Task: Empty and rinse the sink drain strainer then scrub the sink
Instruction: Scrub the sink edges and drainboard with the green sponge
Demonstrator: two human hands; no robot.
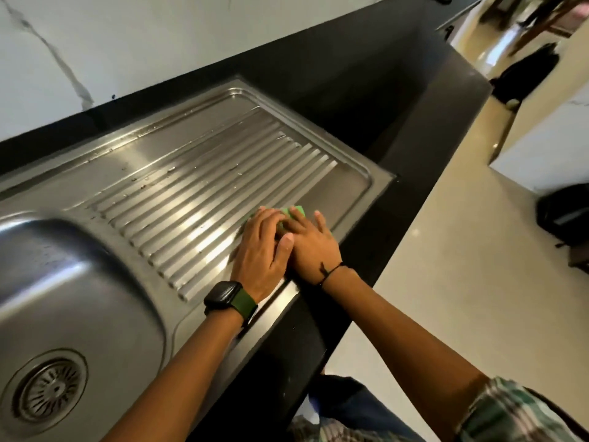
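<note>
A green scrub sponge (295,212) lies on the ribbed steel drainboard (197,173) near its right front corner. My left hand (261,247) and my right hand (310,244) both press down on it, side by side, fingers flat over the sponge, so only its far edge shows. The sink bowl (63,282) sits at the lower left. The round metal drain strainer (51,389) is seated in the drain at the bowl's bottom. Small bits of debris and water drops dot the drainboard's far left part.
A black countertop (398,129) surrounds the steel sink and runs off to the upper right. A white marbled wall (95,43) rises behind it. A beige floor (462,282) lies to the right, with dark bags (564,215) on it.
</note>
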